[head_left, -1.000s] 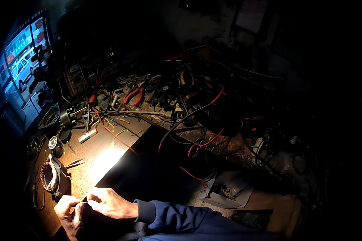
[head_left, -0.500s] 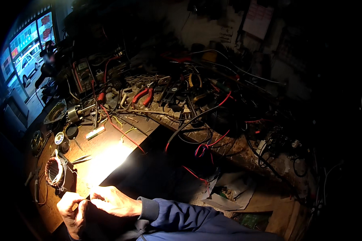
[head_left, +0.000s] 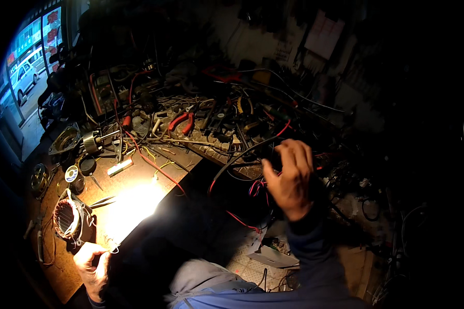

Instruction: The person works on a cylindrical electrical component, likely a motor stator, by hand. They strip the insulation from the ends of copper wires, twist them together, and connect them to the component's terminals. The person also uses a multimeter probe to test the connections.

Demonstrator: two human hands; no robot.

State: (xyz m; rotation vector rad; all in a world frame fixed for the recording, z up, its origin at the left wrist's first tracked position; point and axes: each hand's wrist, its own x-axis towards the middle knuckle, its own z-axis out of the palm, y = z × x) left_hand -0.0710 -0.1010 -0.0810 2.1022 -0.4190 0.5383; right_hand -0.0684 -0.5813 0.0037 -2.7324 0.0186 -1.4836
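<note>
While left hand point(head_left: 93, 267) pinches wire point(head_left: 115, 252), right hand point(head_left: 292, 183) has swung rightward.

Your left hand point(head_left: 94, 267) pinches a thin wire point(head_left: 115, 251) near the coil point(head_left: 58, 218); your right hand point(head_left: 293, 180) hangs near a cable point(head_left: 239, 154).

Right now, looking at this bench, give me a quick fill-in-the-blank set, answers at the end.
1. The left hand pinches a thin pale wire, while the right hand is ____ in the picture (higher or lower).
2. The handles of the pliers on the cluttered bench are ____ in colour.
3. The copper-wound ring stands to the ____ of the glaring bright patch in the picture.

Missing words: higher; red; left.
</note>
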